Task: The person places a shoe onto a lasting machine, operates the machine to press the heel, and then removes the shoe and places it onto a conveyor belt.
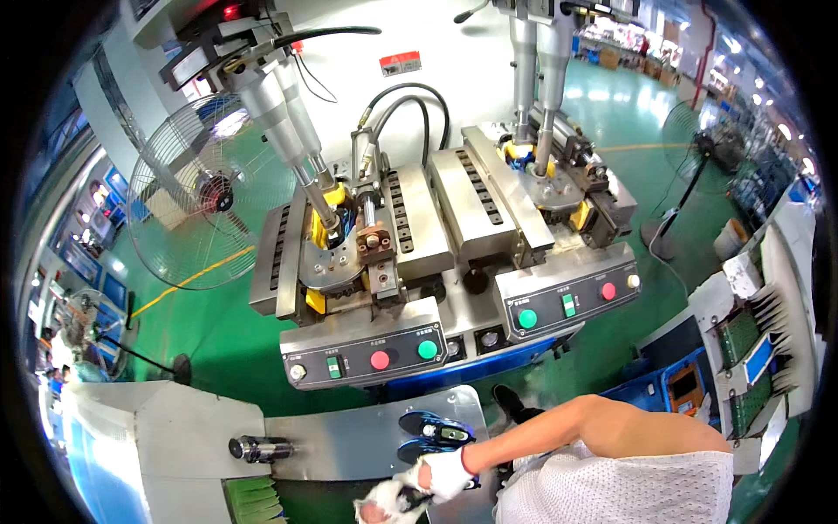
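Observation:
At the lower edge my two hands are close together, both in white gloves with some bare finger showing. My right hand (pixel 447 473), its bare forearm reaching in from the right, is closed at a small dark thing (pixel 410 499) between the hands. My left hand (pixel 387 504) is curled at the other side of that thing, partly cut off by the picture's edge. What the dark thing is, I cannot make out. Just beyond my right hand, a blue and black shoe (pixel 436 428) lies on a metal shelf (pixel 349 441), with a second blue shoe (pixel 417 449) beside it, partly covered by the glove.
Ahead stands a two-station press machine (pixel 419 210) with button panels (pixel 362 354). A metal cylinder (pixel 262 449) lies on the shelf's left end, near green bristles (pixel 253 499). A large fan (pixel 214 192) stands left; at right are a blue bin (pixel 646 393) and a brush rack (pixel 759 349).

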`<state>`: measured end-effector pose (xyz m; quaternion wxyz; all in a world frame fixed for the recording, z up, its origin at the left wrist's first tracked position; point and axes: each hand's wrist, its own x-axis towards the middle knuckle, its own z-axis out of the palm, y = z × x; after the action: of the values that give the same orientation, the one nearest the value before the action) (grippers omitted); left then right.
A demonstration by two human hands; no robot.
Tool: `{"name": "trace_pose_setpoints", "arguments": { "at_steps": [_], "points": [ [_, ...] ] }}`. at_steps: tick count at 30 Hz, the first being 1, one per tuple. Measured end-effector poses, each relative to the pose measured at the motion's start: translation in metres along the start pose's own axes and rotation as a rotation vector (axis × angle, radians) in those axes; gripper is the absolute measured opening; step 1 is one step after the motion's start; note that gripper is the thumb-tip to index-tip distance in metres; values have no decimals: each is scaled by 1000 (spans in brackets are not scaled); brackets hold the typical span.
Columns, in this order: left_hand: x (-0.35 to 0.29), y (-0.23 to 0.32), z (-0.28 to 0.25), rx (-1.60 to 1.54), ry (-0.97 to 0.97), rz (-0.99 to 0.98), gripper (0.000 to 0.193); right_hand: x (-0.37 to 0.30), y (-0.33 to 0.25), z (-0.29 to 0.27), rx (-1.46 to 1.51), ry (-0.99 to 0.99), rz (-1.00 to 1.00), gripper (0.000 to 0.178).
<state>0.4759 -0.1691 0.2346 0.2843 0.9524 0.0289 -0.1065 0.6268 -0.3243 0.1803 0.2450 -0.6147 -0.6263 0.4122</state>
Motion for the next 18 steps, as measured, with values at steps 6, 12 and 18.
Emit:
{"name": "trace_pose_setpoints", "arguments": {
  "at_steps": [6, 12, 18],
  "points": [
    [124, 81, -93, 72, 289, 209, 56, -89, 33, -100, 639, 320, 110, 72],
    [250, 95, -153, 62, 678, 176, 43, -204, 38, -159, 1581, 552, -17, 77],
    [454, 10, -163, 185, 471, 69, 48, -248, 46, -213, 1666, 846, -270, 75]
  ]
}}
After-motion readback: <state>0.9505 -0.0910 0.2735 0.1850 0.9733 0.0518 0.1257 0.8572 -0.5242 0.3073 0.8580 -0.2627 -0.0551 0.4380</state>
